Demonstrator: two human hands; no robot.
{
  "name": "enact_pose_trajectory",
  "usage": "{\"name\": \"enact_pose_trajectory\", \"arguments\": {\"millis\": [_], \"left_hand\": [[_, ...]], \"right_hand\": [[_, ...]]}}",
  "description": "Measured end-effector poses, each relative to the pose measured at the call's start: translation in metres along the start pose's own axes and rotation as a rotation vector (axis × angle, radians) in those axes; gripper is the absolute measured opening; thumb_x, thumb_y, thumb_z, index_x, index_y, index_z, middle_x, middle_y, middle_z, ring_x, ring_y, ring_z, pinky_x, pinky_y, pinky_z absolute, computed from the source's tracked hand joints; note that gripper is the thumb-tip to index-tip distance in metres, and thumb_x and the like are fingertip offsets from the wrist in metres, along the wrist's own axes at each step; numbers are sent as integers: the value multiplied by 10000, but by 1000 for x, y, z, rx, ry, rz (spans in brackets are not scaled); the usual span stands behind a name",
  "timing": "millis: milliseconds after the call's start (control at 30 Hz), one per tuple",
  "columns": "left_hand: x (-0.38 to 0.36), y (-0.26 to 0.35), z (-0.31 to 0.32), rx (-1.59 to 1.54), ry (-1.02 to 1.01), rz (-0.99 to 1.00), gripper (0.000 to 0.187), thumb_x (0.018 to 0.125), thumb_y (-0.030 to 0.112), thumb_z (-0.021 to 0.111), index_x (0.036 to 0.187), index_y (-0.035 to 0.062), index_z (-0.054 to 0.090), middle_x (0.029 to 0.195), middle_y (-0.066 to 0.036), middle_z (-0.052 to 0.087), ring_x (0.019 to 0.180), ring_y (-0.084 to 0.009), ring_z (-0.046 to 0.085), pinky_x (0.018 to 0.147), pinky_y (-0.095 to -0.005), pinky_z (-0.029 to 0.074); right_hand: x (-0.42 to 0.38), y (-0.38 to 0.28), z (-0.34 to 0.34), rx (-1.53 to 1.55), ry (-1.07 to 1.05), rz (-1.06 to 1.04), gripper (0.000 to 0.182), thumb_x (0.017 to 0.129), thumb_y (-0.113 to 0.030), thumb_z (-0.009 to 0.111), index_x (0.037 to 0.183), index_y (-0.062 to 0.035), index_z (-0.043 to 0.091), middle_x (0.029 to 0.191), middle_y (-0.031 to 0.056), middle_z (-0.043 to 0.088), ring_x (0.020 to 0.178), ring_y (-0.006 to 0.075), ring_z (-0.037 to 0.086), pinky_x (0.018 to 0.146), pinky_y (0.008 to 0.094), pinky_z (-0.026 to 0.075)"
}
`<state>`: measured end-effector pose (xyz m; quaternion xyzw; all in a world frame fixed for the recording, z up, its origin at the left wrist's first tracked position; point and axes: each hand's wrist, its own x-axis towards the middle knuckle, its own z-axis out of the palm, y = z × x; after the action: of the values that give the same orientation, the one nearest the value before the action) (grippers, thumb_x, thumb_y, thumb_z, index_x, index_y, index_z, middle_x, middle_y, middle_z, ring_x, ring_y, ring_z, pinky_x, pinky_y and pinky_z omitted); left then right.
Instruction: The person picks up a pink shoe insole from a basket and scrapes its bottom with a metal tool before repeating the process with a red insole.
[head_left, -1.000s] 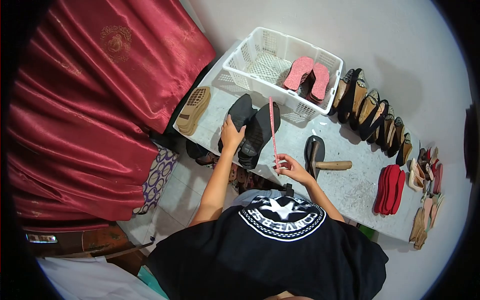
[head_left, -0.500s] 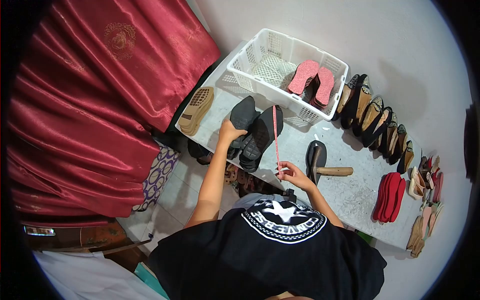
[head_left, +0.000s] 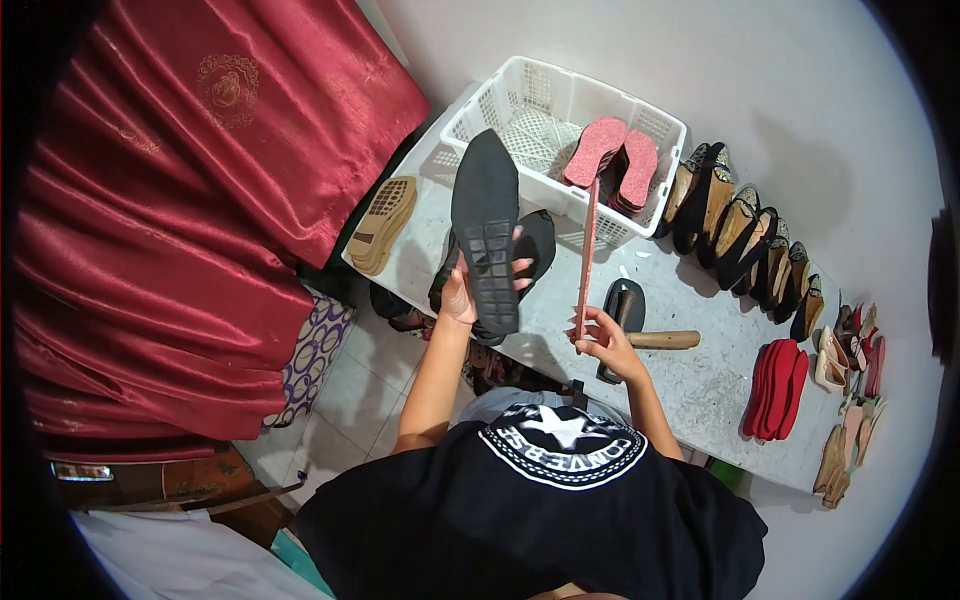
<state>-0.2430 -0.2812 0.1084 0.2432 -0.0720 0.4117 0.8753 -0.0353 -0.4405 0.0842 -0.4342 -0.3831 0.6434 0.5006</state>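
My left hand [head_left: 459,297] is wrapped round a black shoe sole [head_left: 488,220], raised above the table with its treaded heel part towards me. Other black soles [head_left: 540,240] lie behind and below it, partly hidden. A long, thin pinkish-red strip [head_left: 587,255], perhaps a ruler or tape, stands upright in my right hand [head_left: 607,340], pinched near its lower end. Its upper end overlaps the basket in view. Close to my right hand, a hammer with a wooden handle [head_left: 668,340] rests by a dark sole [head_left: 628,300].
A white plastic basket [head_left: 560,185] holding pink insoles [head_left: 597,150] stands at the back of the table [head_left: 690,390]. Tan soles [head_left: 385,225] lie at left, red soles [head_left: 775,390] at right. A row of shoes [head_left: 742,230] lines the wall. A red curtain [head_left: 200,230] hangs at left.
My left hand has lifted one black sole up from the pile, its tread now facing the camera. The strip has moved right, away from the soles, with my right hand.
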Motion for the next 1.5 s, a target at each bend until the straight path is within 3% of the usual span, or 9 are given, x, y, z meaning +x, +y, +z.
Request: {"name": "enact_pose_trajectory", "arguments": {"millis": [200, 233, 333, 500, 633, 1000, 1133, 1167, 1500], "left_hand": [[26, -27, 24, 12, -2, -183, 922, 739, 731, 302, 1330, 26, 243, 1313, -209, 335, 1069, -362, 480, 865, -509, 412], [29, -34, 29, 71, 54, -182, 922, 752, 741, 151, 1324, 25, 257, 1297, -192, 366, 1059, -333, 491, 877, -456, 416], [38, -57, 34, 365, 141, -225, 812, 819, 658, 128, 1323, 36, 259, 1296, -171, 377, 1048, -313, 503, 891, -444, 409], [36, -97, 18, 466, 265, -99, 629, 902, 505, 197, 1324, 43, 254, 1332, -76, 350, 1236, -191, 319, 1028, -338, 249], [42, -110, 4, 770, 214, -82, 627, 896, 510, 175, 1353, 80, 183, 1353, -57, 306, 1231, -182, 320, 1031, -341, 234], [60, -122, 39, 567, -63, -129, 704, 844, 599, 215, 1358, 146, 49, 1341, -105, 266, 1192, -270, 363, 992, -399, 280], [64, -125, 62, 740, 14, -78, 547, 902, 314, 397, 1347, 124, 141, 1308, -157, 339, 1124, -312, 445, 928, -416, 376], [66, -126, 65, 659, 69, -86, 547, 854, 102, 426, 1341, 96, 177, 1292, -156, 365, 1126, -320, 445, 919, -420, 392], [73, -126, 50, -33, 447, -264, 481, 822, 70, 388, 1294, 37, 301, 1240, -119, 433, 1169, -314, 401, 967, -453, 341]], "right_hand": [[-13, -23, -1, -256, 195, -152, 608, 694, -94, 697, 1207, -25, 380, 1108, 67, 435, 966, 168, 510, 833, 314, 465], [-16, -32, 3, -339, 237, -171, 628, 670, -98, 710, 1198, -7, 383, 1102, 89, 429, 957, 175, 512, 847, 324, 468], [-21, -53, 11, -606, 379, -228, 622, 648, -132, 725, 1153, 36, 402, 1081, 119, 429, 927, 188, 527, 799, 306, 494], [-27, -69, 8, -813, 475, -329, 622, 629, -176, 722, 1117, 60, 418, 971, 149, 472, 822, 218, 558, 701, 286, 498], [-32, -78, 1, -856, 453, -248, 638, 616, -154, 732, 1141, 20, 416, 1047, 140, 451, 917, 225, 529, 769, 324, 508], [-38, -86, -12, -931, 438, -303, 677, 637, -219, 717, 1194, 7, 406, 1081, 171, 452, 907, 290, 543, 735, 319, 479], [-38, -78, -12, -973, 498, -360, 691, 650, -225, 703, 1221, 13, 397, 1089, 184, 446, 950, 317, 518, 775, 327, 445], [-37, -75, -13, -987, 515, -388, 693, 652, -223, 701, 1226, 15, 394, 1092, 188, 444, 964, 323, 509, 790, 331, 436], [-45, -78, -5, -852, 553, -476, 560, 669, -102, 700, 1171, -14, 467, 1133, 167, 450, 1068, 302, 463, 889, 352, 379]]}}
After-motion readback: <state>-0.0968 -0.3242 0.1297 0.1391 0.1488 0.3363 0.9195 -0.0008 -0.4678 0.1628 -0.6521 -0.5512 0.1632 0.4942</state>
